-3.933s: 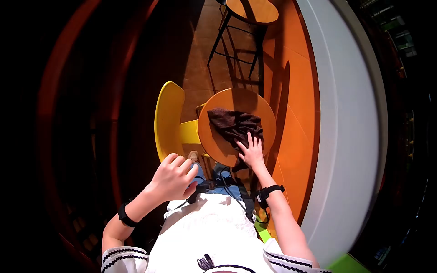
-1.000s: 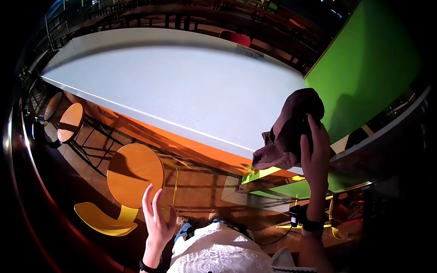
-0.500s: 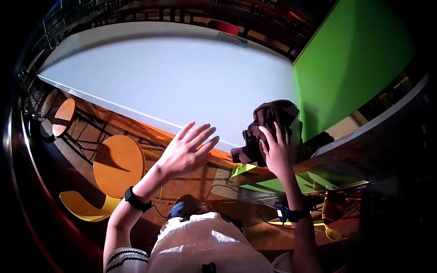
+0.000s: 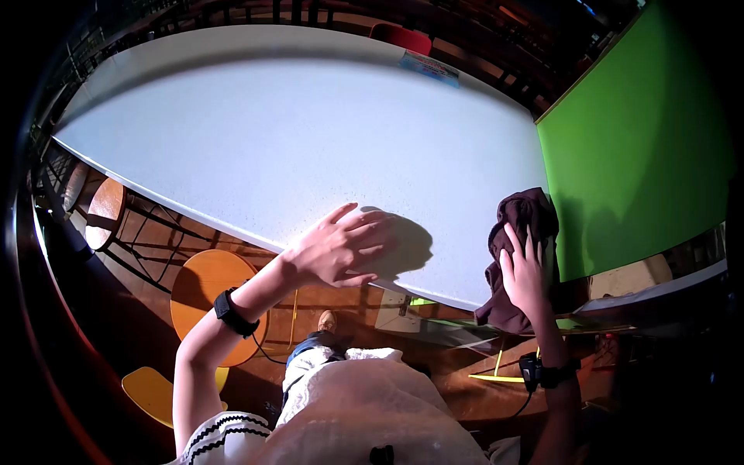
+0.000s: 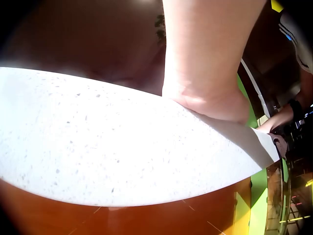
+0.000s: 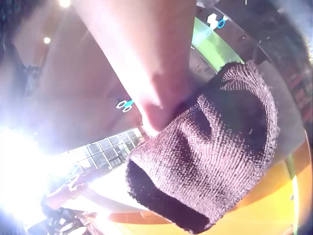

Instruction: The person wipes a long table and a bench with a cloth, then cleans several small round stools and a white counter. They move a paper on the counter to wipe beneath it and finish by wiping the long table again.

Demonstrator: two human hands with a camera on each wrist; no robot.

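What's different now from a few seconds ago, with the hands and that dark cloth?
The right hand lifted the dark cloth off the round wooden stool and brought it up to the near edge of the white counter, where it hangs partly over. The left hand, earlier curled in the air, now rests flat on the counter. The right hand has kept the cloth throughout.

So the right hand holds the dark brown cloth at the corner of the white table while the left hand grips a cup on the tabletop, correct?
Not quite. The left hand grips no cup; in the head view it rests flat, fingers spread, on the white table with nothing under it. The rest stands: the right hand holds the dark brown cloth at the table's corner.
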